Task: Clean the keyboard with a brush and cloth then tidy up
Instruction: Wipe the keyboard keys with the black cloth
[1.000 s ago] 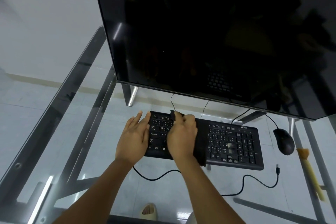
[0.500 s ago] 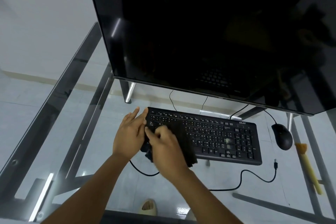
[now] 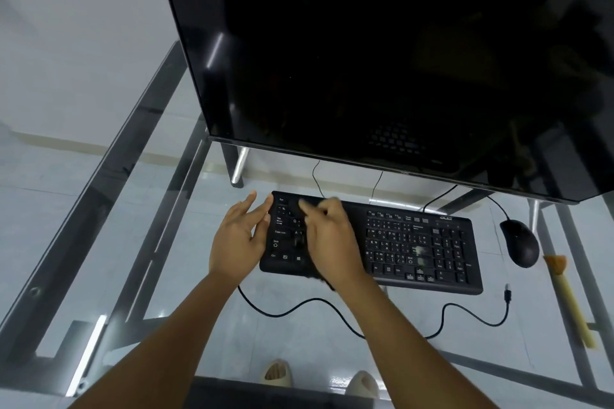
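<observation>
The keyboard [image 3: 382, 242] lies flat on the glass bench [image 3: 139, 196], below the dark monitor [image 3: 382, 60]. The right hand [image 3: 332, 239] presses a dark cloth [image 3: 320, 279] onto the left half of the keys, fingers curled over it; only a dark edge of cloth shows under the wrist. The left hand [image 3: 241, 236] rests against the keyboard's left end, fingers straight, steadying it. The brush [image 3: 564, 295] lies untouched well to the right, beyond the mouse [image 3: 520, 242]. So brushing looks finished and wiping is under way; the right half of the keys and the tidying up seem left to do.
</observation>
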`<move>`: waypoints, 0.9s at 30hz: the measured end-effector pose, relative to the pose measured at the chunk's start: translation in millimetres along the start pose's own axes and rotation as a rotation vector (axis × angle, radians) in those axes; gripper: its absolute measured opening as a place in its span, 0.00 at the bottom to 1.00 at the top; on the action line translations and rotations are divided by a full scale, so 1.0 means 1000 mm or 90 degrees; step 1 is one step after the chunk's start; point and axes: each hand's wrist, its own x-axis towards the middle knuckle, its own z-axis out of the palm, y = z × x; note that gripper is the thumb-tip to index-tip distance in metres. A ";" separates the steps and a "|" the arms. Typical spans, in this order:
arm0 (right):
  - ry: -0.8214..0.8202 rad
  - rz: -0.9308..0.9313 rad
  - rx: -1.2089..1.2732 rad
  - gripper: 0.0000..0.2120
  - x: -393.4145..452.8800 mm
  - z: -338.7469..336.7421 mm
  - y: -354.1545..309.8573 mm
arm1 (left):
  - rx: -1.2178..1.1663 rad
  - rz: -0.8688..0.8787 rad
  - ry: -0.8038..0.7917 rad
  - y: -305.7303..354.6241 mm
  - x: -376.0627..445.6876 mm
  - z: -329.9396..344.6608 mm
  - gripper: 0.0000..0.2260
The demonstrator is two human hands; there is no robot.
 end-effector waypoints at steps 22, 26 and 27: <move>0.109 0.185 -0.036 0.16 -0.009 -0.021 0.020 | 0.039 0.030 0.019 0.004 -0.008 0.004 0.18; 0.135 0.290 -0.029 0.25 -0.006 -0.023 0.015 | 0.047 0.024 0.022 0.003 -0.007 0.004 0.18; 0.101 0.261 0.001 0.21 -0.002 -0.014 -0.002 | 0.045 0.029 0.025 0.003 -0.008 0.004 0.18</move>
